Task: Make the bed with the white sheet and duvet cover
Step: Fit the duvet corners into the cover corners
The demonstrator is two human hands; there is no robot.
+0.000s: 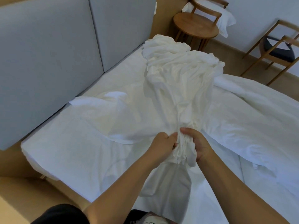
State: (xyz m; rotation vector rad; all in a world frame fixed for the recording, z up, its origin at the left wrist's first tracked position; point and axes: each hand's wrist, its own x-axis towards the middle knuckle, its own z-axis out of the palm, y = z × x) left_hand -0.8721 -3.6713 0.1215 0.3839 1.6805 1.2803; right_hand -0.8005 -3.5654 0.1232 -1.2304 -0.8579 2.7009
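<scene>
A crumpled off-white sheet (181, 75) lies in a long heap across the bed (68, 152), running from the far edge toward me. Its near end is bunched into a thick rope. My left hand (161, 147) grips that bunch from the left, and my right hand (196, 143) grips it from the right, thumbs nearly meeting on top. Below my hands the fabric hangs down toward my body. A white duvet (252, 113) is spread in folds over the right part of the bed.
A grey padded headboard (48, 50) runs along the left. A round wooden side table (195, 26) and a wooden chair with a white pillow (224, 20) stand beyond the bed. Another wooden chair (278, 50) stands at the right on the light floor.
</scene>
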